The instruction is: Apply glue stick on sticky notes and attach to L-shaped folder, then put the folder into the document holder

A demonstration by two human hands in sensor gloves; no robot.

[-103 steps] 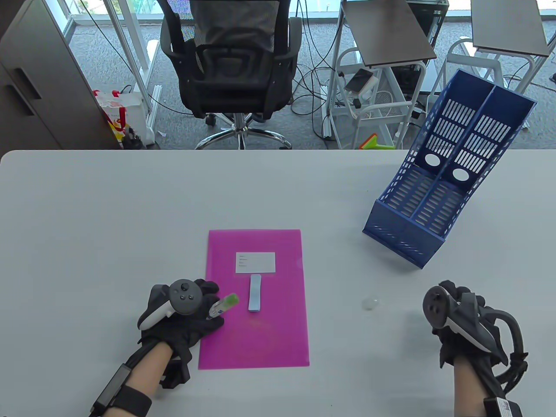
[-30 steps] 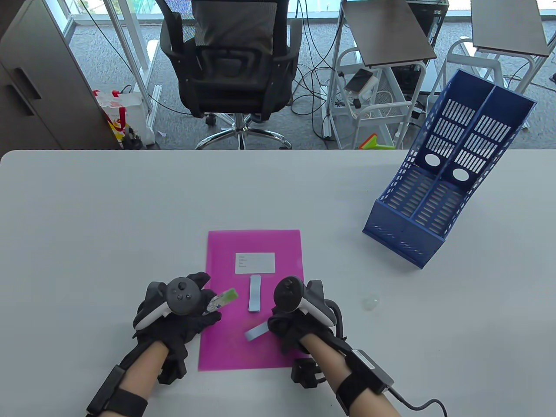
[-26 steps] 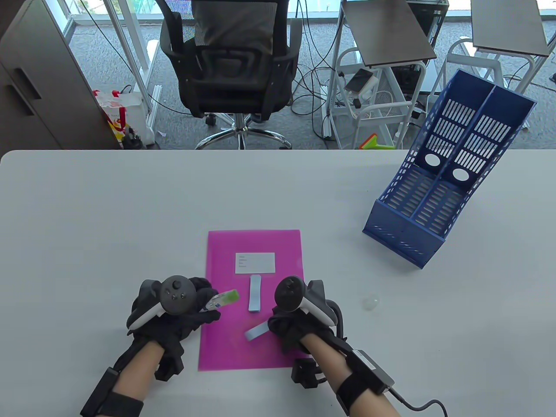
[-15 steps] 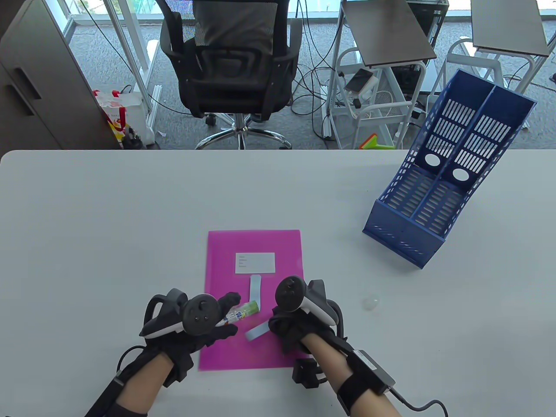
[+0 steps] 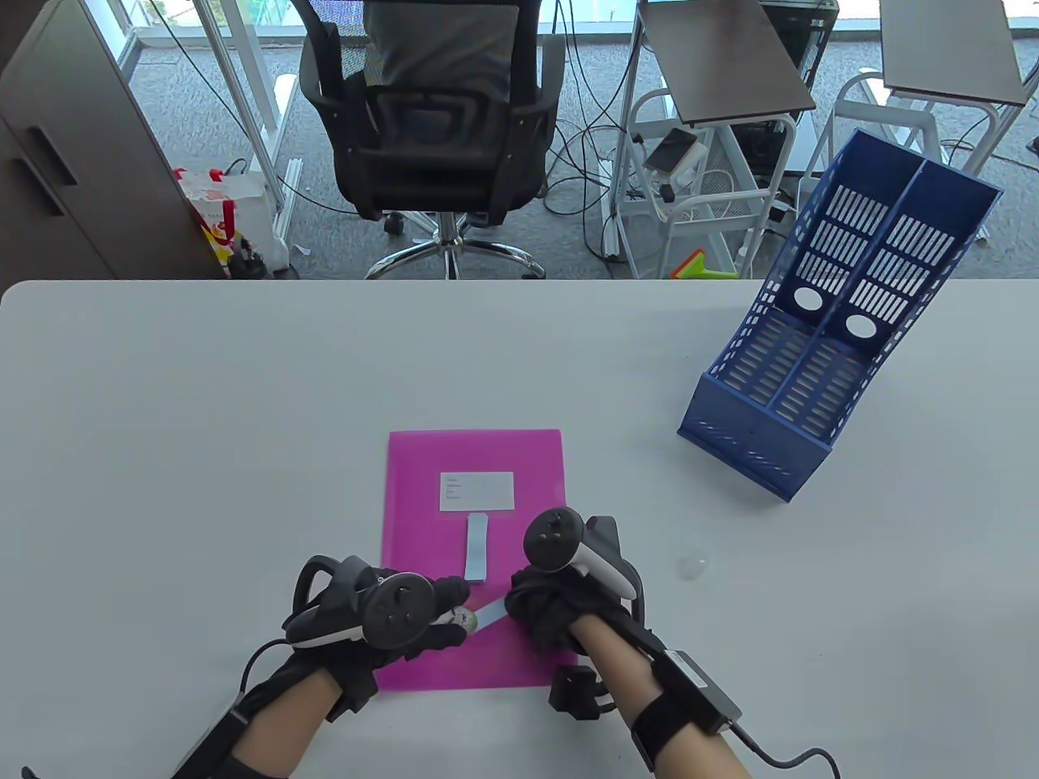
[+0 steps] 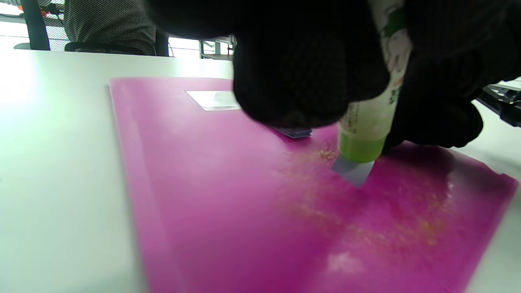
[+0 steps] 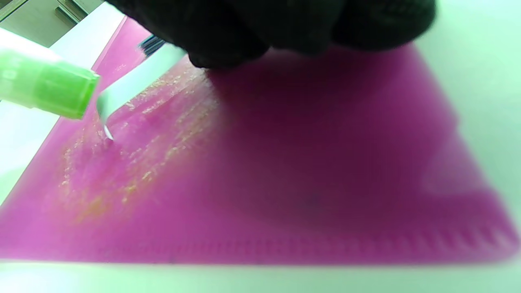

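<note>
Table view: left hand (image 5: 381, 621) grips the green-tipped glue stick (image 5: 461, 618), right hand (image 5: 552, 613) pinches a pale blue sticky-note strip (image 5: 489, 611) over the flat magenta plastic folder (image 5: 475, 462) on the white surface (image 5: 203, 422); blue slotted document holder (image 5: 820, 357) stands well apart. Left wrist view: green tip presses the strip's end. Right wrist view: fingers (image 7: 228, 44) clamp the strip.

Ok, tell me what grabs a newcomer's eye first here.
The bright pink folder lying near the table's front edge, with both gloved hands meeting over it: the left hand tips a green glue stick onto a blue sticky strip pinched by the right hand. Far right stands a blue document holder.
</note>
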